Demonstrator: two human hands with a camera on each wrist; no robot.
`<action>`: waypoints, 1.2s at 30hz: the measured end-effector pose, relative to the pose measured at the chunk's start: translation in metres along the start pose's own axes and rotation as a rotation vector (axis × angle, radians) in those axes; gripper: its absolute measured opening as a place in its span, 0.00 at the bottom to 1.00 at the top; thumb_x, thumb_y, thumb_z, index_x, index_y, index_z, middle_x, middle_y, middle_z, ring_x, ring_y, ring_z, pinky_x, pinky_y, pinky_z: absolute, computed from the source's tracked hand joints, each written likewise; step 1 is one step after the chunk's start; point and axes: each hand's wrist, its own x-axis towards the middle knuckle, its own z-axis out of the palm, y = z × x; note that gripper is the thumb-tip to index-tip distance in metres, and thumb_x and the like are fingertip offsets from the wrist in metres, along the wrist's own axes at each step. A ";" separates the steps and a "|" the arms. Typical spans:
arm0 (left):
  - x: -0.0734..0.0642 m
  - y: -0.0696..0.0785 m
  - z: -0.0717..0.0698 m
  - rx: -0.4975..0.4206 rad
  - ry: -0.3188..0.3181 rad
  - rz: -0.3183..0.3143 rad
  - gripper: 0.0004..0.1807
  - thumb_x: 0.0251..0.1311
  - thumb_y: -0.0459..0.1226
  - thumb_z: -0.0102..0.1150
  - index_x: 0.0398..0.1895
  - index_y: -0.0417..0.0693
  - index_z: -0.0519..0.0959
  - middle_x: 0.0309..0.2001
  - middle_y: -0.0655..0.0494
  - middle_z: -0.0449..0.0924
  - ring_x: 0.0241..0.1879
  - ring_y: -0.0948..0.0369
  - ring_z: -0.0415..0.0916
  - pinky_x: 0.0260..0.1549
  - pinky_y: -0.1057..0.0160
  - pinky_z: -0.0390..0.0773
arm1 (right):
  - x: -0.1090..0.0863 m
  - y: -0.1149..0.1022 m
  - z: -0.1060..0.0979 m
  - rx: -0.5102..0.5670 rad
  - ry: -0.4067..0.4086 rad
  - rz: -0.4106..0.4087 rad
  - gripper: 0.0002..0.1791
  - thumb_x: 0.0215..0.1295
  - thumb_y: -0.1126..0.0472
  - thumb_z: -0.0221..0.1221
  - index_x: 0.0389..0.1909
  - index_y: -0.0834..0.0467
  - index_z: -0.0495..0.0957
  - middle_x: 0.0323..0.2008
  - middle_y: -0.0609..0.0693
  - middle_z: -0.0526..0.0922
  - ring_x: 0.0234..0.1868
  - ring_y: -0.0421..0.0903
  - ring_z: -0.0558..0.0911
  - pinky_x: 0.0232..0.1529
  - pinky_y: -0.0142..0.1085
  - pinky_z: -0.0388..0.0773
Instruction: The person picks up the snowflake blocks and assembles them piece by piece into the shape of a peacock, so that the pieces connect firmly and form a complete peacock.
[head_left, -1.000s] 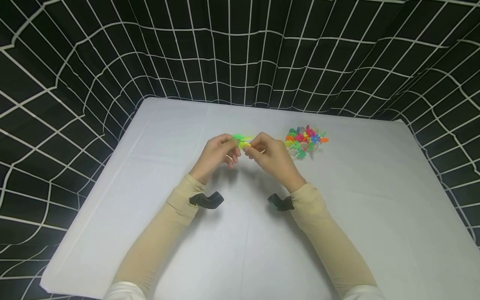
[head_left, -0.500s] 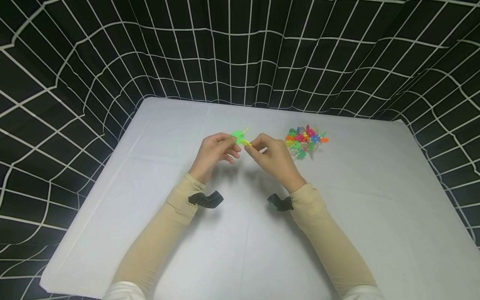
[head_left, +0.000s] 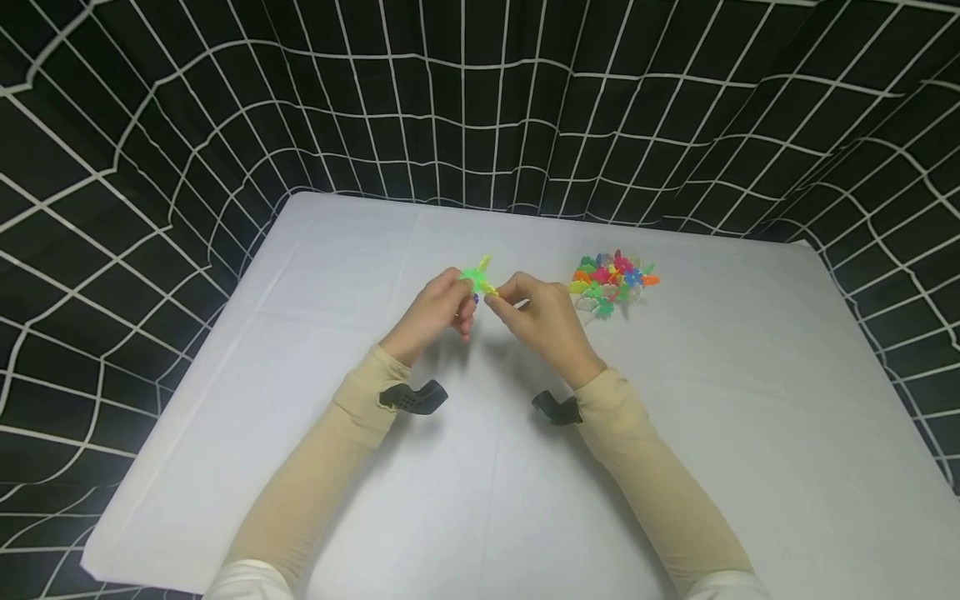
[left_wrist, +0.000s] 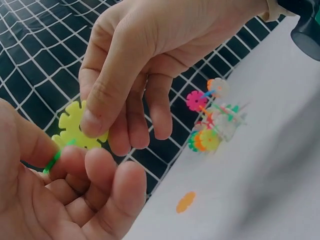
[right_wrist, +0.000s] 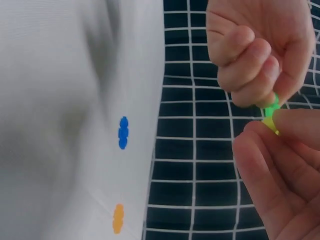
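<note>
My left hand [head_left: 433,310] holds a green snowflake disc [head_left: 472,277], a flat plastic piece with a notched rim, between thumb and fingers. My right hand [head_left: 546,323] pinches a yellow snowflake disc [left_wrist: 73,120] by its edge, with its other side against the green disc. A second yellow snowflake disc [head_left: 483,262] sticks up from the far side of the green one. The right wrist view has the green and yellow discs edge to edge between both hands' fingertips, mostly covered by fingers. Both hands are raised over the white table.
A pile of multicoloured snowflake discs [head_left: 615,279] lies right of my right hand. A blue disc [right_wrist: 123,132] and an orange disc [right_wrist: 118,218] lie singly on the white table [head_left: 360,250]. Black cloth [head_left: 420,100] with a white grid surrounds the table.
My left hand has turned the green disc, so its face and the upper yellow disc now show more. The right hand has kept its pinch on the yellow disc, and a blue disc has come into sight.
</note>
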 end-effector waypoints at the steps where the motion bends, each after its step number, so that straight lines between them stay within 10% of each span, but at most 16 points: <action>1: 0.000 0.000 0.000 0.013 -0.011 -0.005 0.09 0.76 0.40 0.36 0.36 0.49 0.64 0.24 0.57 0.68 0.22 0.60 0.72 0.29 0.63 0.82 | 0.000 0.000 0.001 -0.003 -0.001 -0.002 0.07 0.65 0.61 0.67 0.33 0.61 0.84 0.33 0.54 0.90 0.32 0.50 0.89 0.35 0.42 0.87; 11: -0.001 0.002 0.000 0.037 -0.047 -0.007 0.08 0.74 0.40 0.35 0.37 0.49 0.63 0.24 0.57 0.67 0.22 0.59 0.70 0.28 0.61 0.82 | -0.002 0.001 -0.001 0.003 -0.002 -0.001 0.07 0.65 0.61 0.67 0.33 0.61 0.83 0.33 0.54 0.90 0.32 0.51 0.90 0.34 0.43 0.87; 24: 0.000 0.001 0.003 -0.068 0.088 0.037 0.10 0.74 0.41 0.44 0.34 0.47 0.69 0.24 0.56 0.69 0.23 0.62 0.69 0.25 0.67 0.81 | -0.001 -0.004 0.001 -0.021 0.024 -0.014 0.06 0.67 0.62 0.64 0.32 0.61 0.80 0.32 0.53 0.90 0.30 0.50 0.89 0.35 0.42 0.88; 36: -0.001 -0.001 -0.005 0.025 -0.030 0.143 0.11 0.75 0.41 0.31 0.35 0.49 0.61 0.25 0.56 0.63 0.25 0.60 0.63 0.26 0.63 0.79 | -0.005 -0.011 0.010 -0.047 0.074 -0.166 0.08 0.63 0.64 0.69 0.31 0.63 0.80 0.29 0.53 0.90 0.29 0.49 0.89 0.32 0.38 0.87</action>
